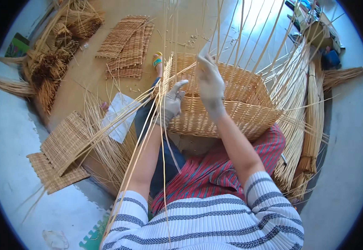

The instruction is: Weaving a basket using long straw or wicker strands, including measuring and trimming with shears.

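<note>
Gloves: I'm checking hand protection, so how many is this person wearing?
2: one on the left hand, near the left end of the basket; one on the right hand, over the basket.

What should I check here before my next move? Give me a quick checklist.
1. Both hands gloved: ok; left grip and right grip are in pale gloves.
2. Left grip at the wicker basket: ok; it is at the basket's left end, thumb extended.
3. Right grip secure on a strand: cannot tell; the fingers are blurred.
4. Loose strands gathered out of the way: not ok; they fan out at the left end, some crossing the left forearm.
5. Rectangular woven panels clear of the basket: ok; they lie apart on the floor.
</note>
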Demonstrator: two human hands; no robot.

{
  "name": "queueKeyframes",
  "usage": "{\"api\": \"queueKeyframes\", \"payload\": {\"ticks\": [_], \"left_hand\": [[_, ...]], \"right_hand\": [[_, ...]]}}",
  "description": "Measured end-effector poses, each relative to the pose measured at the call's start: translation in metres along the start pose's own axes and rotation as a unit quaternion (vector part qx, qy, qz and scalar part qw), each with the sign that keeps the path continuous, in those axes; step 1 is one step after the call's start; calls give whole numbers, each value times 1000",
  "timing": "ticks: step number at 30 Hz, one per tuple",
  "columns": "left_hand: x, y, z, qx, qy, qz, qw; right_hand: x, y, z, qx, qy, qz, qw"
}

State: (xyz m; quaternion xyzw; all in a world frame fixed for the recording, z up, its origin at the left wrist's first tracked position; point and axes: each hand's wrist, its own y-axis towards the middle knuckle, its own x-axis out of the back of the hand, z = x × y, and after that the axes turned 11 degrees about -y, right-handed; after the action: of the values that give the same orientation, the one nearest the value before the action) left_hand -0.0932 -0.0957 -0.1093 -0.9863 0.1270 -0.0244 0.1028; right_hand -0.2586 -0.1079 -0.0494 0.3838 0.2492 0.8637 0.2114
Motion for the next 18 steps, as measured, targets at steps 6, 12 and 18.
{"api": "queueKeyframes", "payload": {"ticks": [6, 12, 18], "left_hand": [[1, 2, 5, -59, 3, -1, 998], [-25, -19, -9, -322, 218, -215, 896], [-109, 1, -5, -63, 286, -59, 954]], "right_hand": [[34, -22, -52, -112, 338, 3, 934], [103, -155, -156, -316, 291, -26, 903], [92, -68, -90, -465, 247, -101, 844]]}}
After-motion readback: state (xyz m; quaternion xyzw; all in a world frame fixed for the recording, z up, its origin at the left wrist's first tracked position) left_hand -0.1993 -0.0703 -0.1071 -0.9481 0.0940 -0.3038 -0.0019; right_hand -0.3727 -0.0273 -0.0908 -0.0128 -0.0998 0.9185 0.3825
